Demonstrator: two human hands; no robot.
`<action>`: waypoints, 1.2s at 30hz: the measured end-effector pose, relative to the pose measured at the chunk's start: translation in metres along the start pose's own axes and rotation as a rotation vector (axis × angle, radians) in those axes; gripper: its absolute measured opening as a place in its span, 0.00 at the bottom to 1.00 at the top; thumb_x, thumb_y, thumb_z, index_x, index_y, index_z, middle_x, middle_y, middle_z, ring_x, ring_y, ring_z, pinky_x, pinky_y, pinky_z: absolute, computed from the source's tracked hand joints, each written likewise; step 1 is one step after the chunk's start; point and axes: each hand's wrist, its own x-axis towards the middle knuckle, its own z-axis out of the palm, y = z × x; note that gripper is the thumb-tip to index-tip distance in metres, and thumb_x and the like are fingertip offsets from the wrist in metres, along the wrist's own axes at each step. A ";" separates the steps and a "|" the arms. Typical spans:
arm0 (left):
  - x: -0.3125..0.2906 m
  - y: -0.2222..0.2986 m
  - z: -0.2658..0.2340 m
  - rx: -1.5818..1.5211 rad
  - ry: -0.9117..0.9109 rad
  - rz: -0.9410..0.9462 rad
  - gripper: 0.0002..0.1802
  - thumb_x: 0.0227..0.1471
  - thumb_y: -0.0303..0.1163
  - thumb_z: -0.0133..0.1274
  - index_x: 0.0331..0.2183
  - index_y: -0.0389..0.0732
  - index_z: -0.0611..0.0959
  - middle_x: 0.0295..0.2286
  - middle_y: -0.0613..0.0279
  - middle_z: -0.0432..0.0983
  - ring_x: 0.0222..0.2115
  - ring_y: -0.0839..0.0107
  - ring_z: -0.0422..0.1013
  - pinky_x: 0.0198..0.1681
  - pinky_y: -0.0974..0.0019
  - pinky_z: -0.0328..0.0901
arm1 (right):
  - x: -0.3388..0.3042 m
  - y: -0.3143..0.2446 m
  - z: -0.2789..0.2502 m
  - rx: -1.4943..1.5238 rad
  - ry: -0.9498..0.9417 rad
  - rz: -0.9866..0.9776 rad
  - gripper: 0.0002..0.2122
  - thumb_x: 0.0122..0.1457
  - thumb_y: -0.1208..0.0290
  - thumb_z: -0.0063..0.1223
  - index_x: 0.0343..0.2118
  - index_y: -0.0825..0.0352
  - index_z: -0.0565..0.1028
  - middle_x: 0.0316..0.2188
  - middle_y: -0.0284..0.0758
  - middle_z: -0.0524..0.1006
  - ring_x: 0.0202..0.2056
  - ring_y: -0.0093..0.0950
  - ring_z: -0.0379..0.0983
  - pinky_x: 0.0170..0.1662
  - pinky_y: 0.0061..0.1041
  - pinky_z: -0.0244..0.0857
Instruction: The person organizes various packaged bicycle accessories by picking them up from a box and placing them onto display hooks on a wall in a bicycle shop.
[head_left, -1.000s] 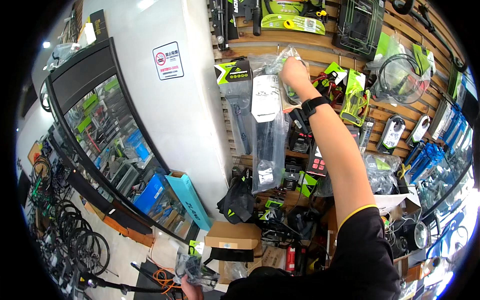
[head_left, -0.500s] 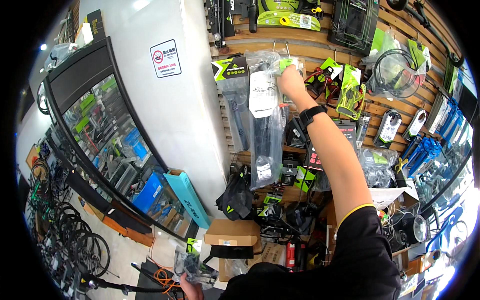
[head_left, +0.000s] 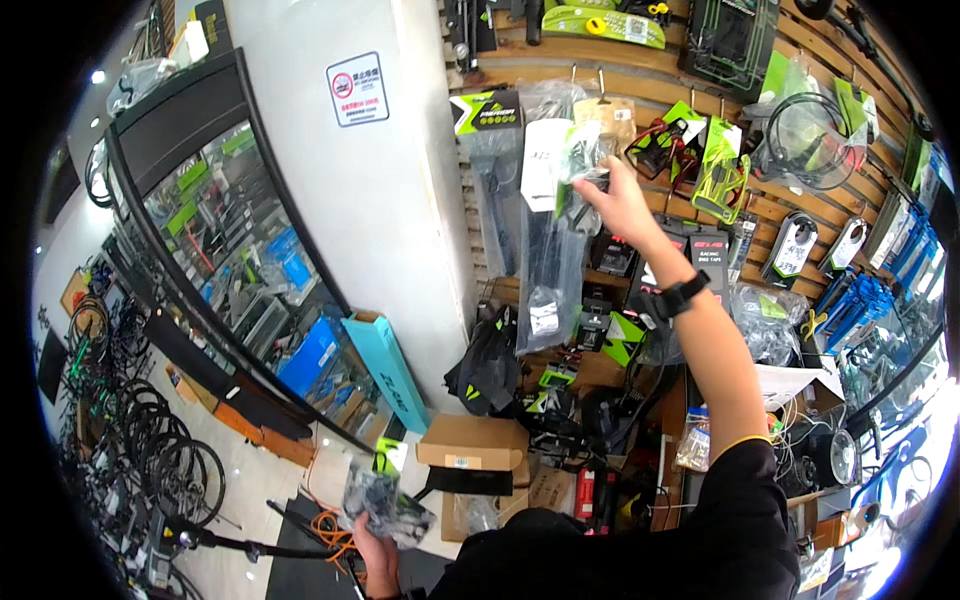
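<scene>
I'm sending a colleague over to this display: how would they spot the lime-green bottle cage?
Right of the white pillar is a slatted wooden wall. There, to the right of the person's right hand, hangs the lime-green bottle cage. Its open frame is lime, unlike the red-and-black parts on its left and the bagged coil of black cable on its right.

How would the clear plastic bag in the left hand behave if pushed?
The clear plastic bag would probably crumple, since its film looks creased. Its shiny surface may slip somewhat, and the dark contents might shift inside.
</scene>
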 end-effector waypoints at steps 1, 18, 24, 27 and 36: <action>-0.002 0.010 0.007 0.003 -0.074 0.047 0.24 0.52 0.33 0.45 0.49 0.31 0.69 0.46 0.55 0.70 0.46 0.61 0.68 0.51 0.59 0.62 | -0.007 -0.023 -0.005 0.250 -0.128 0.303 0.19 0.54 0.62 0.59 0.40 0.73 0.69 0.31 0.35 0.76 0.31 0.25 0.73 0.31 0.24 0.66; -0.004 0.063 0.196 -0.060 -0.684 -0.145 0.22 0.58 0.37 0.39 0.51 0.38 0.69 0.49 0.58 0.69 0.50 0.63 0.65 0.55 0.55 0.57 | -0.120 -0.165 -0.027 1.431 -0.245 0.857 0.16 0.64 0.60 0.44 0.47 0.69 0.70 0.42 0.35 0.76 0.41 0.24 0.74 0.48 0.26 0.69; -0.008 0.059 0.212 -0.310 -0.718 -0.330 0.18 0.58 0.37 0.41 0.47 0.39 0.73 0.46 0.57 0.72 0.48 0.61 0.66 0.53 0.54 0.58 | -0.148 -0.186 -0.032 1.092 -0.074 0.771 0.10 0.63 0.66 0.45 0.40 0.67 0.73 0.31 0.27 0.77 0.28 0.16 0.73 0.32 0.16 0.69; -0.004 0.058 0.217 -0.332 -0.759 -0.380 0.19 0.58 0.37 0.40 0.47 0.39 0.73 0.47 0.56 0.71 0.48 0.61 0.66 0.53 0.55 0.59 | -0.153 -0.195 -0.038 0.916 0.070 0.830 0.08 0.62 0.70 0.43 0.36 0.65 0.75 0.25 0.25 0.76 0.23 0.14 0.71 0.23 0.14 0.62; 0.012 0.040 0.221 -0.345 -0.894 -0.545 0.20 0.56 0.39 0.43 0.47 0.39 0.74 0.46 0.55 0.73 0.47 0.59 0.67 0.53 0.53 0.58 | -0.168 -0.211 -0.069 0.712 -0.001 1.001 0.12 0.64 0.63 0.43 0.39 0.67 0.73 0.29 0.31 0.78 0.22 0.16 0.68 0.27 0.15 0.63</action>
